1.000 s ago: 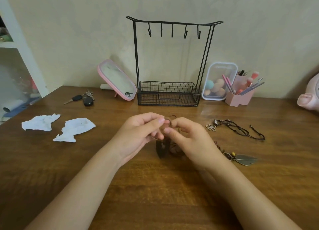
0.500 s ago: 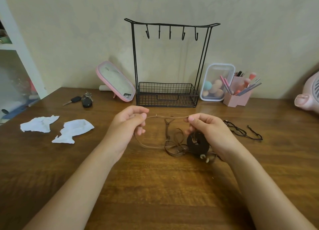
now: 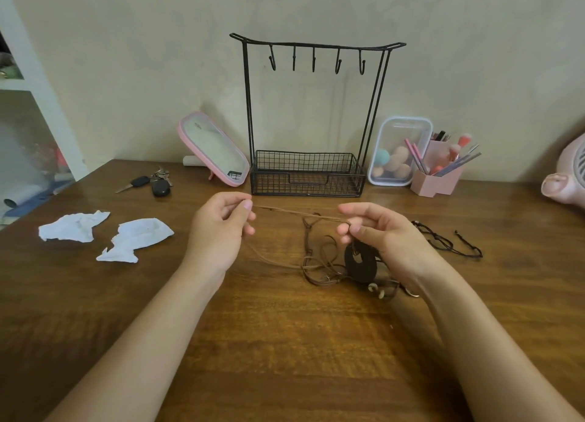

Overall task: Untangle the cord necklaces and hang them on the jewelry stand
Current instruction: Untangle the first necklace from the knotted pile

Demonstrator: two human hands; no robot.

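A brown cord necklace [image 3: 294, 213] is stretched taut between my two hands above the wooden table. My left hand [image 3: 221, 228] pinches one end, my right hand [image 3: 376, 235] pinches the other. Below the cord hangs a tangle of brown loops [image 3: 319, 260] with a dark round ring pendant [image 3: 361, 263] and small beads beside my right wrist. A black cord necklace [image 3: 443, 241] lies on the table right of my right hand. The black wire jewelry stand [image 3: 311, 117] stands at the back, its several hooks bare.
A pink-framed mirror [image 3: 215, 152], keys [image 3: 152, 184] and two crumpled tissues [image 3: 104, 235] lie at the left. A clear box of sponges [image 3: 395, 152], a pink brush holder [image 3: 440, 174] and a pink fan [image 3: 566, 181] stand at the right. A white shelf is far left.
My hands were together over the tangle and have moved apart, pulling one brown cord out straight between them. The ring pendant has come into sight by my right hand.
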